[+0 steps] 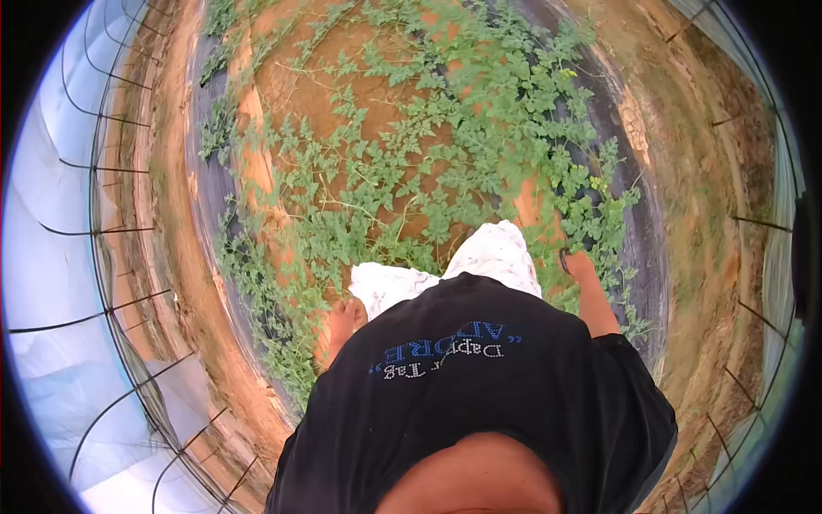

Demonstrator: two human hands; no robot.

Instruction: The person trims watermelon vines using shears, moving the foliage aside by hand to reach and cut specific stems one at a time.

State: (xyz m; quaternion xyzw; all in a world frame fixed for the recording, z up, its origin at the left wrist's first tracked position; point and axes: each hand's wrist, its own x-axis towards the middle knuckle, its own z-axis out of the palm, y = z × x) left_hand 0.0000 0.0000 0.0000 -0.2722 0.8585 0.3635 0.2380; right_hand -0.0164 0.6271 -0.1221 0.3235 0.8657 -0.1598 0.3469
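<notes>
Beside the white patterned trousers, my left hand hangs low, its short visible fingers slightly apart and nothing seen in them. My right hand is lowered on the other side, closed on a dark looped object whose full shape is hidden. Green vines with lobed leaves spread over the brown soil in front of both hands. Leaves lie close to each hand; contact cannot be made out.
Dark plastic mulch strips run along both sides, partly under the vines. Beyond them lie bare dirt strips. Curved wire or pole frames and pale sheeting line the left edge, with greenish netting at the right.
</notes>
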